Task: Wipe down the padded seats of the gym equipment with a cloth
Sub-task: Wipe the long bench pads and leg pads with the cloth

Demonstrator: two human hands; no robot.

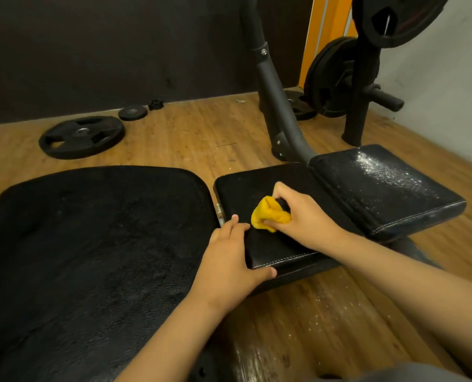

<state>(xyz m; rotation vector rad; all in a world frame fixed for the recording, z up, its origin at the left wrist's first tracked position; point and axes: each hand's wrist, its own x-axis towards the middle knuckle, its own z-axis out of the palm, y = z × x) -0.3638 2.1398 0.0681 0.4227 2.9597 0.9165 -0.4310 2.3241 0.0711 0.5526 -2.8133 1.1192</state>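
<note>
the right hand (pixel 298 213) has its grip curled round a bunched yellow cloth (pixel 267 216), pressed on the middle seat pad (pixel 256 186); the left hand (pixel 229 255) lies flat, holding nothing, steadying its near corner. so small a wad may skip edges, or smear the white specks on the far pad (pixel 380 186).

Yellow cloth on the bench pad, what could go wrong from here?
The yellow cloth is balled up in the right hand, so strokes may leave unwiped strips on the seat pad. White specks on the far pad could get swept onto the floor, which already shows some.
</note>
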